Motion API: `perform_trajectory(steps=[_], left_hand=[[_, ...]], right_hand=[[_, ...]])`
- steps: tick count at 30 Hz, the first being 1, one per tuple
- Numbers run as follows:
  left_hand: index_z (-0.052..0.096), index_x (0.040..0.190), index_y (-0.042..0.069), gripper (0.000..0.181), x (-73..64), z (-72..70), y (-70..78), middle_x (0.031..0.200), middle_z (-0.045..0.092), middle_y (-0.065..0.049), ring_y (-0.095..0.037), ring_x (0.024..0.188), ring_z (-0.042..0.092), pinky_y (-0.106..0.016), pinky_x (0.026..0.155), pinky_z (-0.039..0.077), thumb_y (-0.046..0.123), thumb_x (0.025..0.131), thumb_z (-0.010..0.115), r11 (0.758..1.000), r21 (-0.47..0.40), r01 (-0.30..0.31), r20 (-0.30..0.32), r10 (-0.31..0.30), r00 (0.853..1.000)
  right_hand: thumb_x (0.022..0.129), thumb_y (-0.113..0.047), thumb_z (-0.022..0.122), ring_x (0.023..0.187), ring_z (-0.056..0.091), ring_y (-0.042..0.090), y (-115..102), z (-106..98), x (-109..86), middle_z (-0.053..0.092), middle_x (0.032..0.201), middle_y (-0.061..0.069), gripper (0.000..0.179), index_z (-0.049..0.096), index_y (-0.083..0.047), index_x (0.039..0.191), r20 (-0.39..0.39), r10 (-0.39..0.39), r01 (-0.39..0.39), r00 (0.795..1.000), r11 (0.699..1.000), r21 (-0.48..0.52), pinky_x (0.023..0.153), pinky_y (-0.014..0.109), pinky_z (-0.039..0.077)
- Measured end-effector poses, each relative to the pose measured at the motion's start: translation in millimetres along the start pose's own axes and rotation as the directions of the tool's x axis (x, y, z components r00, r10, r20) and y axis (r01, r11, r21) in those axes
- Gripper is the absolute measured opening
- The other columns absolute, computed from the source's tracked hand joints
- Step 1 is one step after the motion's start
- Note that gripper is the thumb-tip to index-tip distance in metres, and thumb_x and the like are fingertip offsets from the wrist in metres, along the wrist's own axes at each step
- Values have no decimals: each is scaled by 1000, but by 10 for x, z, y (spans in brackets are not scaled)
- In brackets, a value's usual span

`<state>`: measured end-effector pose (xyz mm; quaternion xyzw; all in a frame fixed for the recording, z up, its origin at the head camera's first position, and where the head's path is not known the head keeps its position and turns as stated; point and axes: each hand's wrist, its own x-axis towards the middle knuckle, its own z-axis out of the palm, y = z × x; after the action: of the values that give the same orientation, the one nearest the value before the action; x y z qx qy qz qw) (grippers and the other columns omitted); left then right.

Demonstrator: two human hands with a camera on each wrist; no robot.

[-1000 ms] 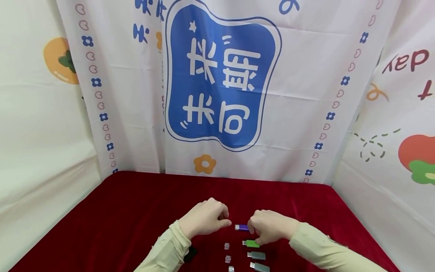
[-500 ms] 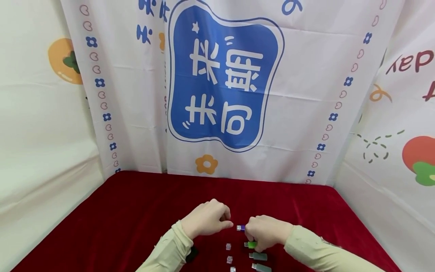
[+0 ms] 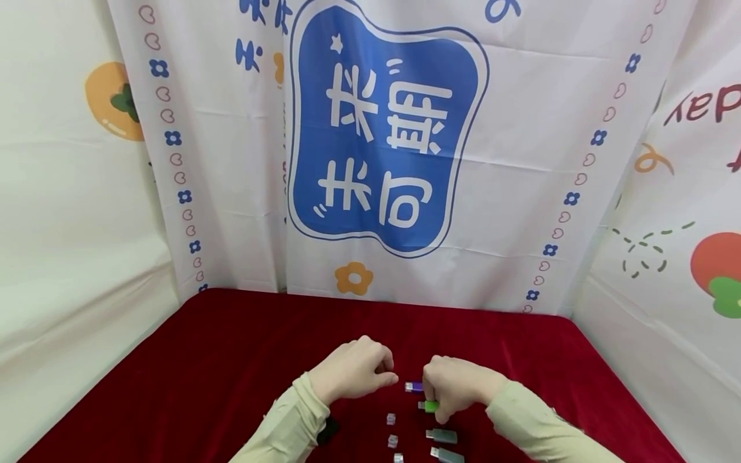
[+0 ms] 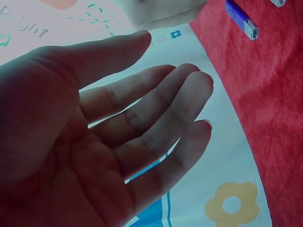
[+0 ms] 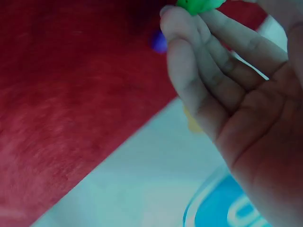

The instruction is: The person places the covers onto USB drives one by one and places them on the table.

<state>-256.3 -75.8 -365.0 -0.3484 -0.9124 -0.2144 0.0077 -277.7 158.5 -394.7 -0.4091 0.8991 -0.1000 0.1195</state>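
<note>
My right hand (image 3: 460, 386) pinches a green USB stick (image 3: 429, 406) between thumb and fingers, its metal plug pointing left. At the top of the right wrist view, the green stick (image 5: 200, 4) sits at the fingertips. Just beyond it a purple USB stick (image 3: 413, 387) lies on the red cloth, partly covered by my right hand. To the left, my left hand (image 3: 356, 370) hovers with loosely curved fingers and holds nothing. The left wrist view shows its bare palm (image 4: 85, 142) and the purple stick (image 4: 240, 20) farther off.
Two grey USB sticks (image 3: 442, 436) lie nearer me on the red cloth (image 3: 260, 360). Left of them, several small clear caps (image 3: 391, 419) form a column. A black object (image 3: 327, 431) shows beside my left sleeve. Printed white curtains (image 3: 521, 128) enclose the back and sides.
My right hand has closed on the green stick and shifted it away from the grey sticks, towards the purple one. My left hand stays nearly still; the head view has shifted slightly.
</note>
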Motion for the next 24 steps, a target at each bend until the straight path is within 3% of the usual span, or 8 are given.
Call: perform_trajectory(steps=[3, 6, 10, 16, 24], left_hand=[[75, 89, 16, 10, 10, -17, -16, 72, 59, 14, -2, 58, 54, -20, 55, 47, 25, 90, 74, 1000, -9, 4, -8, -4, 1000], [75, 89, 15, 10, 11, -25, -44, 73, 60, 14, -2, 60, 54, -20, 56, 47, 25, 90, 73, 1000, -10, 8, -17, -8, 1000], [75, 90, 15, 11, 2, -22, -72, 75, 61, 14, -2, 61, 53, -21, 57, 47, 26, 90, 74, 1000, -1, 17, -16, -17, 1000], [75, 90, 16, 11, 18, 33, -58, 74, 60, 15, -1, 61, 53, -20, 57, 47, 27, 91, 73, 1000, 9, 19, 4, -19, 1000], [75, 90, 17, 12, 45, 78, -53, 72, 59, 15, -1, 60, 53, -21, 56, 46, 29, 90, 73, 999, 36, 29, 36, -30, 999]], right_hand=[[69, -1, 82, 48, 43, -1, 25, -122, -99, 54, 56, -15, 18, 72, -16, 69, -119, -26, 43, 993, 988, 150, 45, 18, 42], [71, 0, 80, 53, 51, 4, 27, -236, -193, 60, 63, -12, 18, 74, -16, 75, -218, -34, 87, 975, 968, 237, 49, 23, 49], [73, -1, 79, 57, 55, 6, 11, -310, -260, 61, 68, -9, 21, 72, -20, 77, -280, -18, 97, 960, 958, 271, 53, 26, 51], [75, -1, 77, 57, 55, 7, 17, -246, -328, 60, 68, -8, 22, 71, -21, 79, -314, -13, 114, 949, 946, 304, 53, 27, 52], [77, 0, 76, 61, 58, 8, 29, -355, -455, 61, 72, -10, 24, 71, -23, 81, -377, -20, 129, 926, 955, 268, 56, 27, 53]])
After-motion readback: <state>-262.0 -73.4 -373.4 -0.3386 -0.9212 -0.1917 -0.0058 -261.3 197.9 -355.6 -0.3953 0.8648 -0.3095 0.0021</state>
